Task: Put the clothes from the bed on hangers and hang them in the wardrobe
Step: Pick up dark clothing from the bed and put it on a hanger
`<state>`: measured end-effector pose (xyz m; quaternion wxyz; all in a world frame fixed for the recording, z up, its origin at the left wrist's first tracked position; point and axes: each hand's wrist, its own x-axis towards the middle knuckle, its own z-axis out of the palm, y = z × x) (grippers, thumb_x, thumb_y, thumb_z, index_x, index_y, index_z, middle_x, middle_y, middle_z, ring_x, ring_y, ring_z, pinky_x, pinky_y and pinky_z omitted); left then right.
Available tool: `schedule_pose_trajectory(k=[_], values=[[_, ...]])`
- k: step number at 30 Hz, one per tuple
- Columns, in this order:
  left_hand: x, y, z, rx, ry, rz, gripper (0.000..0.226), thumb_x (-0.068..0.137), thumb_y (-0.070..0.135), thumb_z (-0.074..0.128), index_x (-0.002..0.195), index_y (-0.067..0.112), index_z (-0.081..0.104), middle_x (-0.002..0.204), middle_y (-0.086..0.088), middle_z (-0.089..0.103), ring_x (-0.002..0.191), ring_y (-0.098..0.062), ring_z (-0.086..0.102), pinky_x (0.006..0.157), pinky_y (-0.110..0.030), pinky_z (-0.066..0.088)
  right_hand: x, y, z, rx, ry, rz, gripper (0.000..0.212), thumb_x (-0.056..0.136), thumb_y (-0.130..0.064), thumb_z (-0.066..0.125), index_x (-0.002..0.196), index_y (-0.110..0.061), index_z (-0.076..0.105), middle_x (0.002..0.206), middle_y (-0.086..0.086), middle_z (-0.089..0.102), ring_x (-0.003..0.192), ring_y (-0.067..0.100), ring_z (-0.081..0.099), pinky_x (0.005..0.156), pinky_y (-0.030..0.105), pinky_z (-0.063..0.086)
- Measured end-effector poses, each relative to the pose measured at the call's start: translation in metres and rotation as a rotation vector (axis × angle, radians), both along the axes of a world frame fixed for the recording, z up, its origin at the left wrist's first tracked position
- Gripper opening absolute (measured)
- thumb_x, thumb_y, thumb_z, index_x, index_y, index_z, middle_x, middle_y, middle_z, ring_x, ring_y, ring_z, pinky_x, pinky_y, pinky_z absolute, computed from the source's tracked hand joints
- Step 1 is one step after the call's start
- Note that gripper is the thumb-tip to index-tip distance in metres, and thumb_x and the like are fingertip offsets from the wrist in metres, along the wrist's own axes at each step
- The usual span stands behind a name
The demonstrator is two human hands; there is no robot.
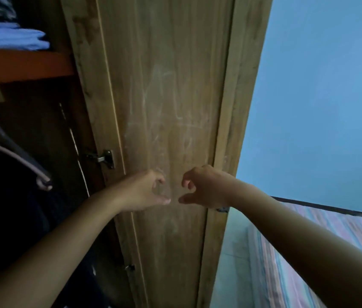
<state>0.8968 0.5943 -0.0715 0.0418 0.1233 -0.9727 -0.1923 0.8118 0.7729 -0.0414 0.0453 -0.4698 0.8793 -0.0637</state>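
Both my arms stretch out in front of the open wooden wardrobe door (164, 96). My left hand (144, 190) and my right hand (202, 187) hover side by side close to the door panel, thumbs out and fingers loosely curved, with nothing in them. Inside the wardrobe on the left, hangers (17, 161) hang over a dark garment (9, 218). The bed (308, 252) with a striped sheet lies at the lower right; no clothes show on the part in view.
An orange shelf (20, 65) at the upper left carries folded blue clothes (9, 38). A metal hinge (106, 158) joins the door to the wardrobe frame. A blue wall (320, 96) fills the right side above the bed.
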Motion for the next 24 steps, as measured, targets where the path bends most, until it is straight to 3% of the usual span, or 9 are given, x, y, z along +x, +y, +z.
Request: schedule_pose_trajectory(k=[8, 13, 17, 24], values=[[-0.062, 0.085, -0.010, -0.103, -0.020, -0.260, 0.061, 0.079, 0.058, 0.070, 0.132, 0.033, 0.053, 0.123, 0.009, 0.061, 0.097, -0.005, 0.056, 0.075, -0.025, 0.051, -0.025, 0.102, -0.006, 0.051, -0.040, -0.194, 0.045, 0.087, -0.046, 0.070, 0.122, -0.019, 0.062, 0.117, 0.002, 0.065, 0.107, 0.025, 0.060, 0.091, 0.040, 0.053], [-0.099, 0.129, -0.021, -0.089, -0.058, -0.439, 0.060, 0.081, 0.052, 0.072, 0.133, 0.029, 0.052, 0.122, 0.007, 0.062, 0.092, -0.005, 0.059, 0.074, -0.022, 0.053, -0.036, 0.152, -0.013, 0.092, -0.059, -0.345, 0.050, 0.089, -0.044, 0.070, 0.131, -0.019, 0.058, 0.125, 0.002, 0.063, 0.115, 0.024, 0.056, 0.093, 0.036, 0.048], [-0.129, 0.156, -0.028, -0.177, -0.104, -0.588, 0.067, 0.079, 0.060, 0.070, 0.136, 0.030, 0.050, 0.130, 0.005, 0.058, 0.105, -0.012, 0.058, 0.086, -0.032, 0.052, -0.038, 0.188, -0.019, 0.081, -0.070, -0.501, 0.052, 0.088, -0.045, 0.070, 0.132, -0.020, 0.057, 0.125, 0.002, 0.062, 0.113, 0.023, 0.057, 0.095, 0.039, 0.049], [-0.161, 0.229, -0.046, -0.284, -0.091, -0.880, 0.067, 0.079, 0.062, 0.067, 0.136, 0.030, 0.051, 0.132, 0.007, 0.059, 0.111, -0.012, 0.058, 0.085, -0.030, 0.048, -0.015, 0.254, -0.036, 0.043, -0.117, -0.797, 0.052, 0.087, -0.044, 0.071, 0.130, -0.018, 0.059, 0.122, 0.001, 0.063, 0.109, 0.020, 0.056, 0.092, 0.036, 0.049]])
